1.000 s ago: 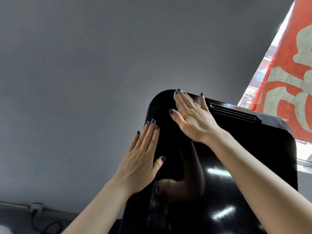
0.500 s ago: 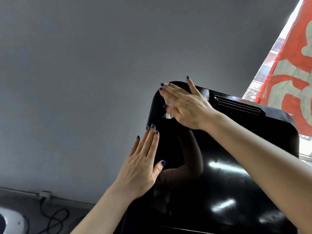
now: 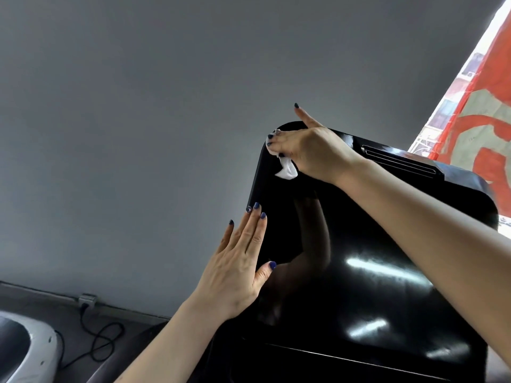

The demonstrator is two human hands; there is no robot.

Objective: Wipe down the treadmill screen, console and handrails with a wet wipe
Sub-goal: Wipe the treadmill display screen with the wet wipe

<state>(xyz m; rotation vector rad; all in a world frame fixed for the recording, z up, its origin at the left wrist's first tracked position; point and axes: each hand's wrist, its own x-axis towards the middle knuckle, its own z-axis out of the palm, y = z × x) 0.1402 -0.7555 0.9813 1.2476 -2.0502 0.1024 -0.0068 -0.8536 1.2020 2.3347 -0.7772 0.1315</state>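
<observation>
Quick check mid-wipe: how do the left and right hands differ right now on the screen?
The right hand curls its fingers over a white wipe at the screen's top left corner; the left hand holds nothing. The left hand lies flat with straight fingers along the screen's left edge, lower down; the right has one finger sticking up past the top rim. Both have dark blue nails.

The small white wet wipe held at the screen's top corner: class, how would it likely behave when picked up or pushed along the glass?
The small white wet wipe is probably floppy: its free end droops crumpled below the right hand that pinches it. It seems very light, since fingertips alone hold it. On the glossy black treadmill screen it would likely glide easily.
</observation>
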